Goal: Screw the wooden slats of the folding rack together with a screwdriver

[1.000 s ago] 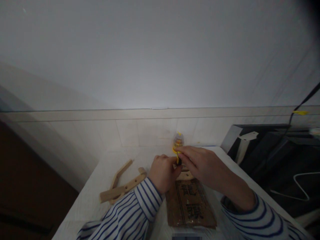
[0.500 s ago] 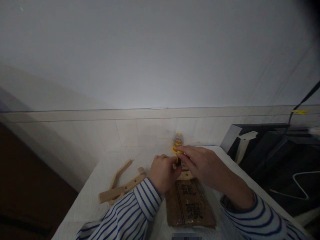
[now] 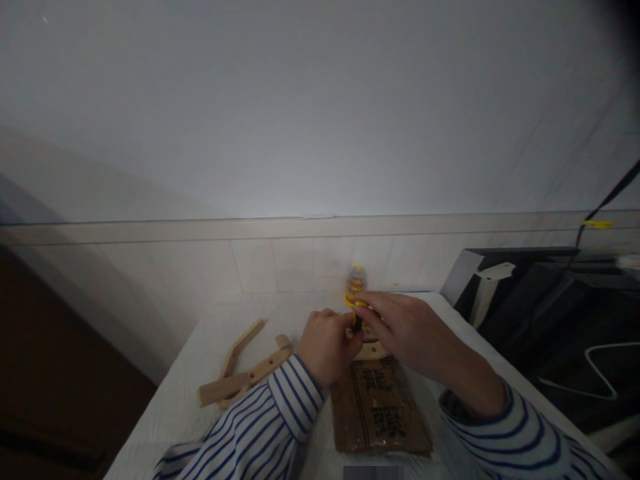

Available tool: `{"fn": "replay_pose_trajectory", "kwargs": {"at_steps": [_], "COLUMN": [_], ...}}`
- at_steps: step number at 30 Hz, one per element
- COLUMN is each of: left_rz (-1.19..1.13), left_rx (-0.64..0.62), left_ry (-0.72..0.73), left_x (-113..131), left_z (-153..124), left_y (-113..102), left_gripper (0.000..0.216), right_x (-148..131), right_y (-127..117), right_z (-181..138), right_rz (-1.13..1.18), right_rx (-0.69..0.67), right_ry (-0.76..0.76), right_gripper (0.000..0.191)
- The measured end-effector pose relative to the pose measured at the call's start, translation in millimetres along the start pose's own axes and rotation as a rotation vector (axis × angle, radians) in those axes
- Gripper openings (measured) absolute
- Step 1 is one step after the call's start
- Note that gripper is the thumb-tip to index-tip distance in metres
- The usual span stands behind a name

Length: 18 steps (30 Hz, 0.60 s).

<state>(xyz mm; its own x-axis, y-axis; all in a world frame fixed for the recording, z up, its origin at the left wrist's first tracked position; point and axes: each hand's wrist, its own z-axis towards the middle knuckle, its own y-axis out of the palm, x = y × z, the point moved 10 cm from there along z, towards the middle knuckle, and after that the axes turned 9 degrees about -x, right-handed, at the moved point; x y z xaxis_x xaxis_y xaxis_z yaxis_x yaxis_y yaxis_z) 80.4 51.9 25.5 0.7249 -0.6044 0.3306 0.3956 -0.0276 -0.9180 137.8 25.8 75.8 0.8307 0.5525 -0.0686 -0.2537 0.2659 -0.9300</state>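
My left hand (image 3: 326, 345) is curled into a fist beside a small yellow and black tool (image 3: 356, 312), its fingertips closed against the tool's lower end. My right hand (image 3: 400, 328) pinches the tool's yellow top from the right. Both hands meet over a wooden piece with holes (image 3: 371, 349) lying on the white table (image 3: 210, 353). A brown cardboard packet (image 3: 380, 405) lies just in front of the hands. What the tool's tip touches is hidden by my fingers.
Two joined wooden arms (image 3: 243, 375) lie on the table to the left. A small clear container with yellow contents (image 3: 356, 279) stands behind the hands by the tiled wall. To the right are dark furniture (image 3: 545, 300) and a white wire hanger (image 3: 605, 373).
None of note: both hands stay together on the yellow tool, with only slight shifts of the right fingers.
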Motion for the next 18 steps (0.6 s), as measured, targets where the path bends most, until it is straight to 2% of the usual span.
{"fn": "replay_pose_trajectory", "kwargs": {"at_steps": [18], "left_rz": [0.017], "left_rx": [0.009], "left_ry": [0.019], "left_x": [0.5], "left_z": [-0.2], "left_y": [1.9], "left_gripper": [0.011], "right_x": [2.3], "right_y": [2.1], "right_z": [0.3], "right_rz": [-0.010], "right_rx": [-0.007], "right_ry": [0.010], "right_gripper": [0.027]}}
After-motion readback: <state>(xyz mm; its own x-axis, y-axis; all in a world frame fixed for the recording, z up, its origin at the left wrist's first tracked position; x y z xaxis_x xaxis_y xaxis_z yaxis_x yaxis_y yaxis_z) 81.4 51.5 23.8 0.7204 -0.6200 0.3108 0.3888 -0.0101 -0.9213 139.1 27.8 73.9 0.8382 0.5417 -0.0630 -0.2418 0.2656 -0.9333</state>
